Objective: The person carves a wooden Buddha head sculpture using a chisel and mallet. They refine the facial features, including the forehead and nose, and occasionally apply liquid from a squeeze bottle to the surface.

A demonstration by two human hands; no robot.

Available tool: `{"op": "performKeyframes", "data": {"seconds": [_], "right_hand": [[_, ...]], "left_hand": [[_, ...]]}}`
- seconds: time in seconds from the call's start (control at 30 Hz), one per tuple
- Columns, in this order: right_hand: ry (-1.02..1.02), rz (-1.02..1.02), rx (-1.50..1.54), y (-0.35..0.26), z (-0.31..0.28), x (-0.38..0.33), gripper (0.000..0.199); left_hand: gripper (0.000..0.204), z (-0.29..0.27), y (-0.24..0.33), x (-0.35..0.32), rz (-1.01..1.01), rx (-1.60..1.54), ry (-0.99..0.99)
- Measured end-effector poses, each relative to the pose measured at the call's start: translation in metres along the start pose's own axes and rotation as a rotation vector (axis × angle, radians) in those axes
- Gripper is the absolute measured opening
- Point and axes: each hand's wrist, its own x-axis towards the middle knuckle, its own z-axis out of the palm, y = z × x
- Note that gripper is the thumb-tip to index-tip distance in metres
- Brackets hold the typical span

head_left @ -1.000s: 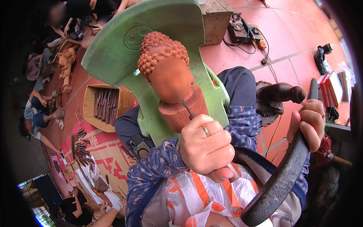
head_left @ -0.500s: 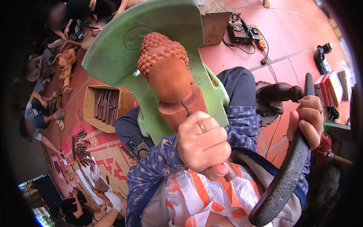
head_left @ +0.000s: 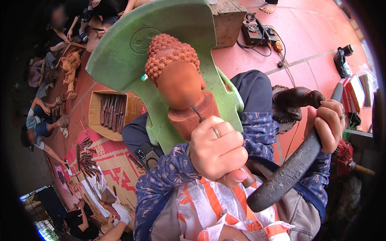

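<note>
A carved reddish wooden head with knobbed curls rests on a green plastic chair turned toward me; its front is blurred. My left hand is closed in a fist round a chisel. The thin blade meets the wood just under the chin, above the round neck block. The handle's butt sticks out below my thumb. My right hand grips a dark, club-like mallet by its narrow end. The mallet's thick end hangs close to the chisel's butt, with a small gap seeming to lie between them.
Left of the chair a cardboard box holds several chisels, and more tools lie on a red patterned mat. A phone is by my leg. To the right are a dark carved figure and a corded power box. Other people sit at left.
The mallet's thick end has swung up and left, nearer the chisel's butt, while its upper end tilts right. My left hand and the chisel have barely shifted.
</note>
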Motion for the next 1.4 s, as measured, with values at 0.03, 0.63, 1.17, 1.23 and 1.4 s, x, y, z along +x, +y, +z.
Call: {"op": "performKeyframes", "data": {"seconds": [0.03, 0.63, 1.17, 1.23, 1.4], "right_hand": [[0.039, 0.004, 0.057, 0.001, 0.001, -0.003, 0.031], [0.005, 0.039, -0.023, -0.012, -0.005, -0.002, 0.029], [-0.02, 0.011, -0.015, -0.018, -0.005, 0.006, 0.029], [-0.008, 0.014, -0.001, -0.019, -0.004, 0.007, 0.03], [0.01, -0.001, 0.015, -0.023, -0.004, 0.011, 0.033]], "left_hand": [[0.044, -0.001, 0.0, 0.0, -0.002, -0.006, -0.009], [0.05, -0.015, 0.009, -0.005, 0.042, -0.188, -0.1], [0.05, -0.018, 0.002, -0.007, 0.06, -0.163, -0.084], [0.05, -0.018, 0.002, -0.007, 0.062, -0.164, -0.079], [0.048, -0.018, 0.002, -0.007, 0.067, -0.159, -0.065]]}}
